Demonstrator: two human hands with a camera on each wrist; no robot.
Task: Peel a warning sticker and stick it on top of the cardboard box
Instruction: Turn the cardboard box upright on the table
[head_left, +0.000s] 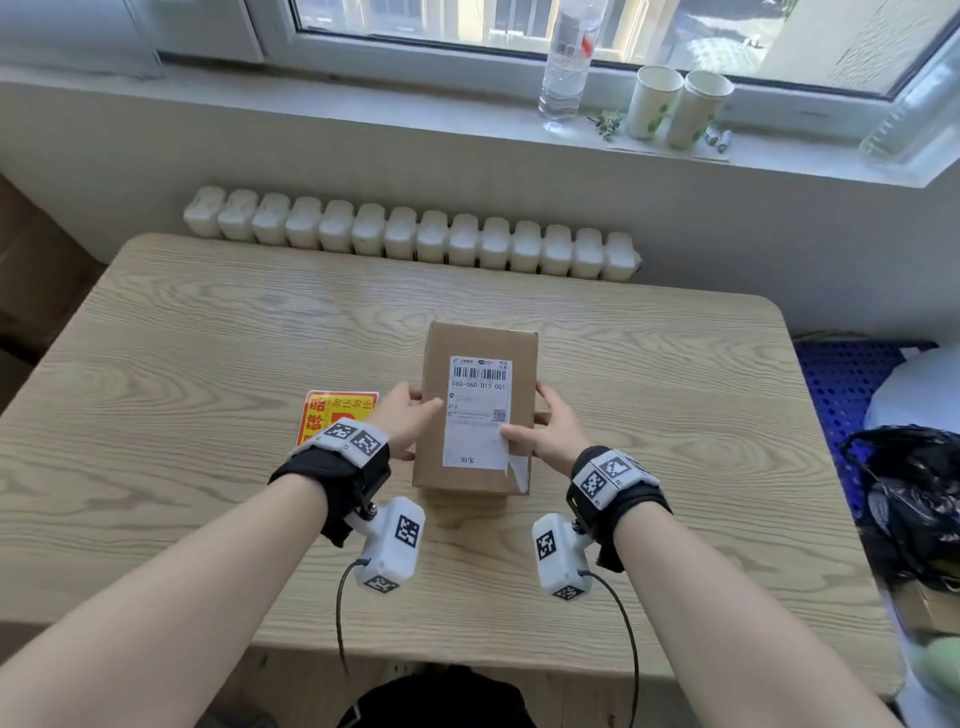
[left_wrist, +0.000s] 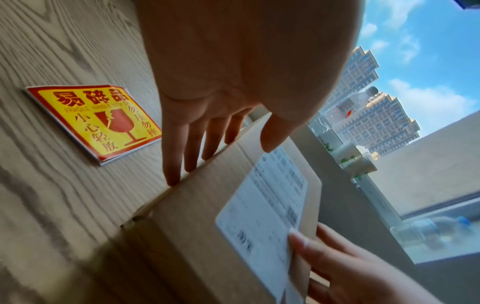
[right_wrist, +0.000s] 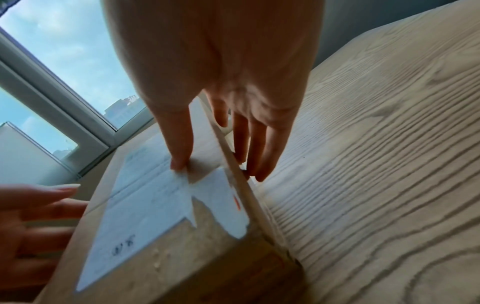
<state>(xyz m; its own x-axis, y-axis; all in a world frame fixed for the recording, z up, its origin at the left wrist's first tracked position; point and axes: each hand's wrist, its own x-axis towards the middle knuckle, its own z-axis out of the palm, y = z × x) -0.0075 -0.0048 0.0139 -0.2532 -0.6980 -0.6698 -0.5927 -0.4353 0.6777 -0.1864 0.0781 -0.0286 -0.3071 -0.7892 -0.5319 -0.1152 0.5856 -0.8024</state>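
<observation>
The head view looks forward and down from above the desk (head_left: 208, 338), toward the window. The left wrist view sits close behind the left hand (left_wrist: 233, 92), facing along its fingers; the right wrist view does likewise behind the right hand (right_wrist: 221, 72). All three share the cardboard box (head_left: 470, 343).

Bare forearms, black wrist straps (head_left: 332, 475), white camera modules (head_left: 387, 545) with black-and-white square markers, thin black cables (head_left: 340, 613)
</observation>
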